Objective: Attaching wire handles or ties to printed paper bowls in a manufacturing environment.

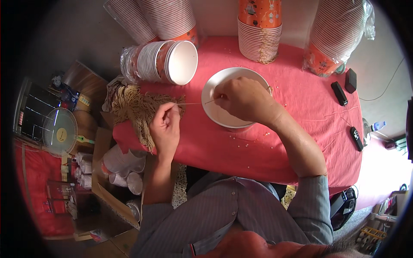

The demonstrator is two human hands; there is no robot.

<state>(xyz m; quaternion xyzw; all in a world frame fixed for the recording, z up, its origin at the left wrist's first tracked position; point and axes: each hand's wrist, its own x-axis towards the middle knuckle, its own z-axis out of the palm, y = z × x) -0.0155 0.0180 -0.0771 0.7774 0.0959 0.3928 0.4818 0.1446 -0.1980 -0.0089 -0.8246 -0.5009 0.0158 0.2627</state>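
Note:
My left hand (165, 127) is closed in a pinch on one end of a thin tan string (189, 103). The string runs taut to the right, toward the rim of a white paper tub (206, 101). Above the tub's mouth my right hand (245, 98) is closed, its fingertips pinched on the other end of the string; a small dark tip shows there, too small to name. A loose bundle of tan strings (137, 107) lies on the red cloth just left of my left hand. Small pale beads (241, 145) are scattered in front of the tub.
A stack of paper tubs (157, 62) lies on its side behind the bundle. Upright orange-and-white tub stacks (260, 38) stand along the back. Small black devices (339, 93) rest at the right edge of the red cloth (318, 142). A cardboard box (109, 193) holds more cups at lower left.

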